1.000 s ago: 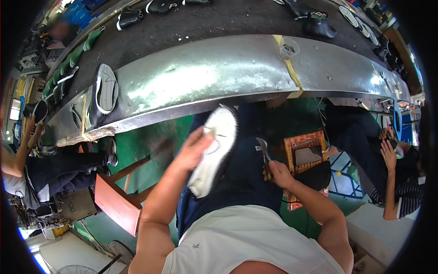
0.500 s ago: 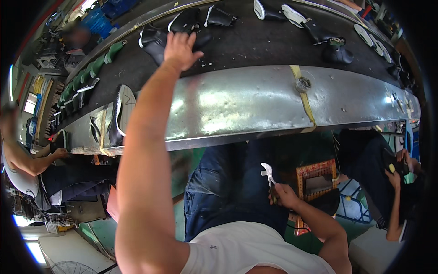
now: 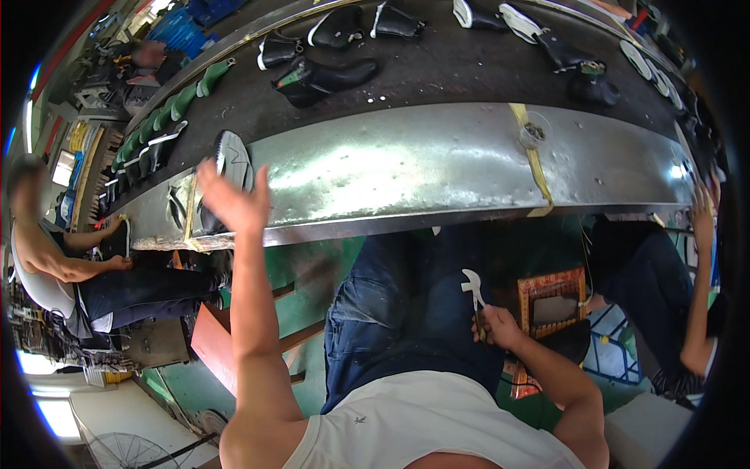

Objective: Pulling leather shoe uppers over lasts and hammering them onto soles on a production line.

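- Two hands, well apart: one empty, one loaded.
- One left hand: drawn back from the far side since half a second ago; fingers spread, nothing held, over the near edge of the metal worktop.
- One near boot: white sole toward the view, behind that hand and partly hidden; touching or apart, cannot tell.
- One laid boot: black, on the dark belt beyond the metal, a spot bare a second ago. Judged to be the piece then in the left hand, now put down, leaving that hand free.
- One pair of pincers: still gripped in the right hand, above the lap, head up.
- Several far boots: a row beyond the laid boot.
- One cup: clear, small bits inside, by yellow tape.
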`<state>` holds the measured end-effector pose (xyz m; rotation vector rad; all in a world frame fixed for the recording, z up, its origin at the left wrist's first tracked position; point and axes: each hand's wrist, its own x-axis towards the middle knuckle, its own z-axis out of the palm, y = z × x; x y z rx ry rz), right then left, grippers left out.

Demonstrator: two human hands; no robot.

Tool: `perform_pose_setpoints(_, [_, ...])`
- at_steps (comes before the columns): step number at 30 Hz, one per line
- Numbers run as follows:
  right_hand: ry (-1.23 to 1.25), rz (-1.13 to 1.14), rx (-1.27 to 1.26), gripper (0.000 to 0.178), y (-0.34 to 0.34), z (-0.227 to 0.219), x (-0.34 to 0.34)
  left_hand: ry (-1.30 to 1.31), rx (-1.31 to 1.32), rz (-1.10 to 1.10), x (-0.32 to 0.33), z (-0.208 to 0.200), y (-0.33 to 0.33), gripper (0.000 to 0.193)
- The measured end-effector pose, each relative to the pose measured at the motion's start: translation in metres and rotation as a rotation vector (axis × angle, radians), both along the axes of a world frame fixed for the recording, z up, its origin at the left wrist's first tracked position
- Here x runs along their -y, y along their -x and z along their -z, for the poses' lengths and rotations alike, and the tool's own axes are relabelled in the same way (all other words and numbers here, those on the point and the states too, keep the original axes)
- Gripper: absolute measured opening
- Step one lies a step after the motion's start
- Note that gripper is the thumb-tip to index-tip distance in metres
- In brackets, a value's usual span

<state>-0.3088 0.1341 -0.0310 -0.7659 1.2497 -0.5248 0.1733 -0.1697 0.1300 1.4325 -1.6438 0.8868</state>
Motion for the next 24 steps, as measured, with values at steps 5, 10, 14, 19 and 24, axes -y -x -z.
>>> perform_pose_setpoints(5, [0.022,-0.049,0.018,0.055,-0.010,-0.004,0.009,-0.388,-0.714,-0.416,-0.027,0.047,-0.096,0.114])
perform_pose_setpoints(10, [0.031,-0.074,0.005,0.058,-0.016,0.001,0.006,-0.364,-0.745,-0.407,-0.016,0.049,-0.106,0.104])
perform_pose_setpoints(14, [0.055,0.023,0.004,0.062,-0.014,0.008,-0.007,-0.454,-0.722,-0.332,-0.025,0.037,-0.089,0.095])
perform_pose_setpoints(19, [0.107,0.059,-0.047,0.063,-0.011,0.005,-0.019,-0.270,-0.433,-0.108,-0.067,0.008,-0.085,0.074])
perform_pose_setpoints(24, [0.108,0.072,-0.072,0.062,-0.010,0.005,-0.020,-0.457,-0.033,0.446,-0.165,-0.151,-0.002,0.057])
